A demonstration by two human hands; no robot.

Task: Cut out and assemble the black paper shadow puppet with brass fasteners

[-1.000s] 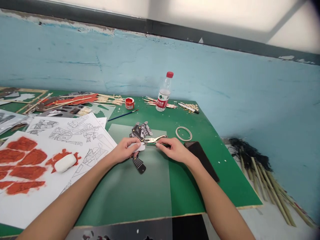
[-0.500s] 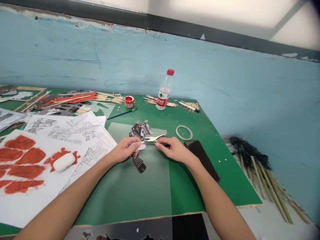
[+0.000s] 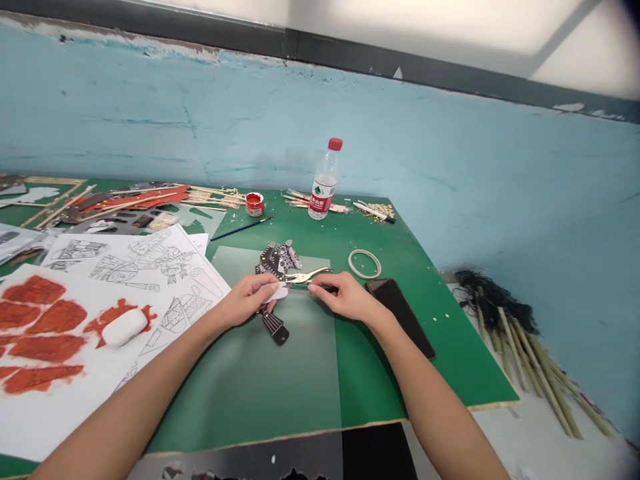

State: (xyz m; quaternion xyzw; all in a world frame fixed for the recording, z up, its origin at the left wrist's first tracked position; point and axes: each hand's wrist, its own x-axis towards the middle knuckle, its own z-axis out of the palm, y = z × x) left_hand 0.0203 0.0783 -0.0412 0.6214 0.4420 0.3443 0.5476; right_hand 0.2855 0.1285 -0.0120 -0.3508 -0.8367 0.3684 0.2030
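My left hand [image 3: 257, 295] pinches a small pale piece [image 3: 281, 293] between thumb and fingers. Below those fingers, a black striped cut-out [image 3: 275, 329] with a rounded end sticks out; whether it joins the pale piece is hidden. A slim tool [image 3: 325, 288], dark with a green front part, is gripped in my right hand [image 3: 340, 295], its tip pointing left at the pale piece. Just behind both hands lie silver hole-punch pliers [image 3: 309, 275]. Beyond my left fingers is a black-and-white patterned puppet figure [image 3: 273, 259] with gold dots.
A translucent sheet [image 3: 260, 393] covers part of the green table [image 3: 373, 383]. To the right are a tape roll [image 3: 379, 267] and a phone [image 3: 401, 319]. Printed drawings [image 3: 197, 270] and a white case [image 3: 125, 327] lie left. Behind stand a bottle [image 3: 323, 193] and red paint jar [image 3: 255, 205].
The whole view has shifted slightly, so things sit a little further left. Both hands keep nearly the same pose, with the tool tip still by the pale piece.
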